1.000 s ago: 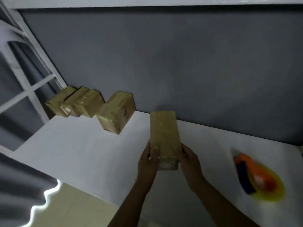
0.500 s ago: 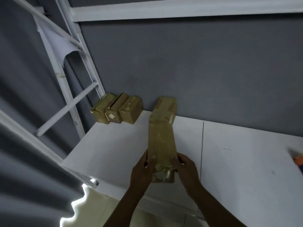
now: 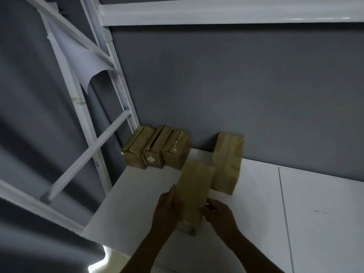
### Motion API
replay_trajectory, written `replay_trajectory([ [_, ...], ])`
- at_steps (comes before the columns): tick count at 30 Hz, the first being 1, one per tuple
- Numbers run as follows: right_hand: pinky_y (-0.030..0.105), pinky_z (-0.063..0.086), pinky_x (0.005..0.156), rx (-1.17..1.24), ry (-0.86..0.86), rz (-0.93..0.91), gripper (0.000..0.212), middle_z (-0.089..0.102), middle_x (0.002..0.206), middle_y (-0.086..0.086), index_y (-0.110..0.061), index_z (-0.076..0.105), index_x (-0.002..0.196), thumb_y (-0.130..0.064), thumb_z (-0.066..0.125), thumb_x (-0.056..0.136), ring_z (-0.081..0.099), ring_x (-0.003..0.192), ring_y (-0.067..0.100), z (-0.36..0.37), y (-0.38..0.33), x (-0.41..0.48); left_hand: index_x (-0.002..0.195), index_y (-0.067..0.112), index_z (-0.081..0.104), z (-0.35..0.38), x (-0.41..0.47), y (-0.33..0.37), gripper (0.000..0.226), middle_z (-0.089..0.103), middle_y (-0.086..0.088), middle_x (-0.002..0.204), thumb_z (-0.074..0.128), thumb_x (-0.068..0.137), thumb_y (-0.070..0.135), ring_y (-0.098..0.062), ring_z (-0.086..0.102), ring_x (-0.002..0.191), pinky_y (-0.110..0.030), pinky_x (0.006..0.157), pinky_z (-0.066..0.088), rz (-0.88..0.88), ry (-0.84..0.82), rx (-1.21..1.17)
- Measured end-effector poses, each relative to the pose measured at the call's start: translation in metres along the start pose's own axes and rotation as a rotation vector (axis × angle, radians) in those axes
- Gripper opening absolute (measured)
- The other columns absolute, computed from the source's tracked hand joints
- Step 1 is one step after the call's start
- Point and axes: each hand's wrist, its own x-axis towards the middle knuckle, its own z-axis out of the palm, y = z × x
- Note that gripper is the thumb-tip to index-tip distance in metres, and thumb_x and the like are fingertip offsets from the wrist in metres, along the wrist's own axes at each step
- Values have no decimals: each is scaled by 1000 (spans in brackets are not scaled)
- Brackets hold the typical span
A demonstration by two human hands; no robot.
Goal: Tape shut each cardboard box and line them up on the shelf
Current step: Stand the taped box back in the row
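Cardboard box (image 3: 194, 196), the long one, is gripped at its near end by both hands, left hand (image 3: 166, 211) on one side, right hand (image 3: 219, 215) on the other. Since a second ago it's travelled up the shelf (image 3: 315, 213). Its nose now points ahead into the gap between three lined-up boxes (image 3: 155, 148) and a lone box (image 3: 226, 164). Nearly slotted in, I reckon.

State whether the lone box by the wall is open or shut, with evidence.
Shut: the lone box shows no raised flaps, and a paler tape strip runs over it.
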Motion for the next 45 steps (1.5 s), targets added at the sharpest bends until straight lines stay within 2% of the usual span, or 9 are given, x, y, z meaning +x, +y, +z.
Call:
replay_trajectory([
  [6, 34, 55, 85, -10, 50, 93, 32, 69, 92, -10, -28, 61, 121, -32, 62, 89, 65, 82, 10, 33, -20, 20, 147, 21, 26, -35, 36, -28, 57, 43, 0, 136, 49, 96, 36, -1, 41, 105, 2, 72, 32, 14, -145, 156],
  [10, 29, 54, 79, 9, 152, 114, 28, 70, 85, -12, -31, 65, 116, -31, 64, 87, 65, 76, 6, 57, -36, 30, 145, 25, 29, -53, 61, -42, 56, 41, 1, 138, 45, 95, 44, -7, 45, 115, -12, 86, 34, 43, -183, 131],
  [15, 26, 52, 71, 1, 357, 139, 11, 70, 80, -13, -46, 64, 87, -36, 58, 90, 65, 73, 4, 99, -58, 33, 142, 29, 33, -78, 92, -58, 49, 39, 12, 126, 46, 96, 38, 1, 42, 105, -4, 75, 33, 119, -291, 66],
  [19, 23, 50, 65, 17, 485, 180, 13, 71, 80, -10, -38, 69, 90, -38, 56, 90, 64, 71, 3, 122, -76, 41, 143, 28, 33, -91, 114, -67, 53, 39, 9, 129, 51, 94, 35, -4, 42, 115, -17, 87, 34, 170, -336, 57],
  [27, 28, 48, 61, -94, 518, 193, 30, 64, 69, -3, -24, 64, 74, -48, 54, 88, 59, 65, 9, 124, -82, 55, 141, 39, 24, -97, 120, -79, 62, 27, 13, 128, 58, 91, 34, -3, 39, 114, -4, 75, 33, 234, -438, 8],
  [35, 34, 54, 72, -66, 527, 225, 23, 68, 80, -9, -26, 66, 82, -43, 54, 90, 63, 73, 11, 113, -89, 80, 139, 40, 26, -101, 126, -71, 71, 21, 16, 133, 57, 77, 57, 20, 29, 115, 7, 82, 28, 377, -456, 20],
  [39, 30, 49, 81, -104, 593, 285, 38, 68, 110, 1, -21, 62, 121, -43, 51, 92, 63, 94, 20, 94, -81, 76, 148, 36, 13, -87, 130, -62, 97, -6, 22, 144, 73, 74, 52, 3, 13, 132, 1, 99, 21, 492, -712, 154],
  [42, 27, 45, 82, -124, 652, 291, 41, 66, 118, 4, -17, 58, 127, -40, 50, 94, 62, 101, 23, 86, -78, 71, 149, 37, 1, -74, 134, -57, 106, -27, 17, 150, 74, 74, 48, -10, 0, 143, -25, 113, 25, 584, -771, 271],
  [45, 31, 47, 87, -143, 646, 272, 43, 65, 121, 6, -16, 56, 129, -40, 51, 94, 62, 105, 25, 76, -74, 70, 148, 39, -5, -61, 131, -54, 105, -36, 13, 148, 72, 77, 48, -16, -2, 145, -30, 114, 25, 634, -765, 331],
])
